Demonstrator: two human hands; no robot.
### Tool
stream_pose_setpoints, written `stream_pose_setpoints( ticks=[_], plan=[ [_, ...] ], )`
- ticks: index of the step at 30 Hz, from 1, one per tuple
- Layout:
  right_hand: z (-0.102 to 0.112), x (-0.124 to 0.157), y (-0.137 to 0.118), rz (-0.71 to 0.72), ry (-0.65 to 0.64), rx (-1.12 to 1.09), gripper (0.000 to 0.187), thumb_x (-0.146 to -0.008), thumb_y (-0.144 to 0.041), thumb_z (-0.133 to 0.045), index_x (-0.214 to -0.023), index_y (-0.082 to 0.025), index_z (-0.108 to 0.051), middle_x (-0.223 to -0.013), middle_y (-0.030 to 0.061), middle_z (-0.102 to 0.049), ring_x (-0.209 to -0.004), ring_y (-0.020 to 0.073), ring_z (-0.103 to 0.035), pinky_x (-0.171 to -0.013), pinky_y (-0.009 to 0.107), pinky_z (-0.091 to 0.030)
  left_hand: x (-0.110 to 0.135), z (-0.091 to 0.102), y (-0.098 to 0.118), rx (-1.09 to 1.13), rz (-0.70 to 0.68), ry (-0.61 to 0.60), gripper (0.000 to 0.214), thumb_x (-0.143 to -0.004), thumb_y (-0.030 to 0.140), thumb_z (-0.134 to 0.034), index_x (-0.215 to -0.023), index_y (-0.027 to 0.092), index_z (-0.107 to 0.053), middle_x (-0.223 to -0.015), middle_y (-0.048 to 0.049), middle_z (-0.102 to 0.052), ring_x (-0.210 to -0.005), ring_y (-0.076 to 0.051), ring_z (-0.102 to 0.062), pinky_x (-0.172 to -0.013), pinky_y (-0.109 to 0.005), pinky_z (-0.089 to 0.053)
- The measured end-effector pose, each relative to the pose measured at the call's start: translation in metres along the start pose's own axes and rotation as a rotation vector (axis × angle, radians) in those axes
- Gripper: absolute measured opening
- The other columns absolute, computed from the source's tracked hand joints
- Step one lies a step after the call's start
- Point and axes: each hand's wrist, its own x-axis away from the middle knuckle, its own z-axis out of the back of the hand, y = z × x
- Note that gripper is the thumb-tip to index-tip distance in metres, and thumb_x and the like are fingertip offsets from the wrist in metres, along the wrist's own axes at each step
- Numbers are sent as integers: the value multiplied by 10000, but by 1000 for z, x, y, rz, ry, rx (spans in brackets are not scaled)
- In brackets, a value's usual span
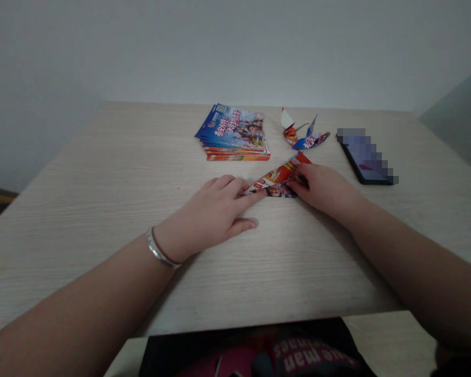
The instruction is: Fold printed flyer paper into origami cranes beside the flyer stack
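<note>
A partly folded sheet of printed paper (277, 177), red, yellow and white with a dark picture strip along its near edge, lies on the table between my hands. My left hand (215, 212), a silver bangle on its wrist, rests flat with fingers outstretched. Its index fingertip presses the paper's narrow left point, and the thumb sits apart on the table. At the paper's right end, my right hand (324, 191) is closed, with thumb and fingers pinching a flap. The fingers cover part of that end.
A fanned stack of printed leaflets (235, 131) lies behind the paper. Two folded paper cranes (304, 137) stand to its right, touching or nearly so. Farther right is a dark phone (365, 159), its screen partly pixelated. The table (102, 173) meets a pale wall at the back.
</note>
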Motion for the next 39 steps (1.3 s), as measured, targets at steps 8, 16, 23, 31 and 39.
stream_pose_setpoints(
  ticks=[8,16,23,31,39],
  plan=[
    [1,-1,-1,-18,-27,2,274,-947,-381,-489,-887,-165,-646,-791,105,-717,-633,200,-593,-555,306,-308,5,-5,5,10,64,40,590,-1007,542,-383,-1524,259,-405,-1336,-147,-539,-1198,-325,-489,-1032,-495,-452],
    [1,-1,-1,-23,-16,55,277,-949,-416,-481,-864,-188,-613,-766,82,-697,-621,204,-584,-517,294,-267,6,-2,11,18,115,16,580,-1008,526,-396,-1521,256,-406,-1378,-149,-530,-1227,-328,-483,-1046,-510,-449],
    [-1,-2,-1,-38,-16,60,287,-953,-415,-474,-874,-182,-620,-773,83,-701,-628,197,-590,-524,296,-275,7,-1,14,14,140,43,577,-993,518,-444,-1498,239,-435,-1352,-157,-540,-1214,-345,-496,-1037,-522,-460],
    [0,-2,-2,-31,-32,52,297,-967,-398,-455,-898,-173,-635,-843,105,-719,-646,203,-604,-551,308,-307,6,5,17,19,193,-9,587,-984,558,-439,-1474,234,-460,-1361,-151,-542,-1219,-349,-500,-1030,-520,-465],
    [0,-3,-3,-26,-29,82,294,-973,-382,-445,-915,-168,-638,-867,120,-725,-673,214,-623,-563,315,-308,6,9,19,-19,236,-48,590,-981,570,-437,-1446,210,-487,-1363,-157,-545,-1211,-362,-515,-999,-530,-484]
  ],
)
